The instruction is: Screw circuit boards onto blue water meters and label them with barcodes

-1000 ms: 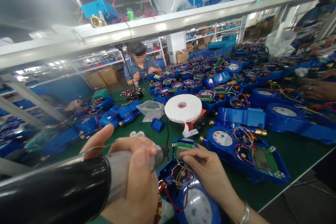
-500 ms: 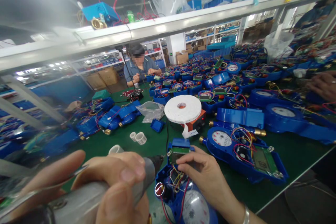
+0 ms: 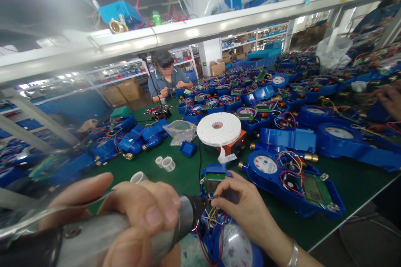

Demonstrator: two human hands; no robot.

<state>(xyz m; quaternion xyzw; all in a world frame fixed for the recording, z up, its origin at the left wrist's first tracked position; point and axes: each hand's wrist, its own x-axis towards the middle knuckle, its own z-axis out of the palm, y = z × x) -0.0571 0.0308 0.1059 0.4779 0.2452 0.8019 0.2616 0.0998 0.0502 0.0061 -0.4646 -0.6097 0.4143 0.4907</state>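
Note:
My left hand (image 3: 140, 217) is wrapped round a grey and black electric screwdriver (image 3: 103, 238) that points right. Its tip sits at the corner of a small green circuit board (image 3: 213, 183) on an open blue water meter (image 3: 225, 238) at the table's near edge. Coloured wires (image 3: 213, 217) run from the board into the meter body. My right hand (image 3: 244, 208) pinches at the board's lower edge, right beside the screwdriver tip. A bracelet (image 3: 293, 254) shows on that wrist.
A second open blue meter (image 3: 291, 179) lies to the right, a white tape roll (image 3: 219, 129) on an orange box behind. White caps (image 3: 166, 162) and a plastic bag (image 3: 181, 130) lie on the green table (image 3: 354, 179). Several meters crowd the back. A person (image 3: 166, 77) works opposite; another hand (image 3: 390, 100) is at right.
The screwdriver tip has moved right and slightly down onto the board's corner, against my right fingers. My right hand has shifted a little lower on the board.

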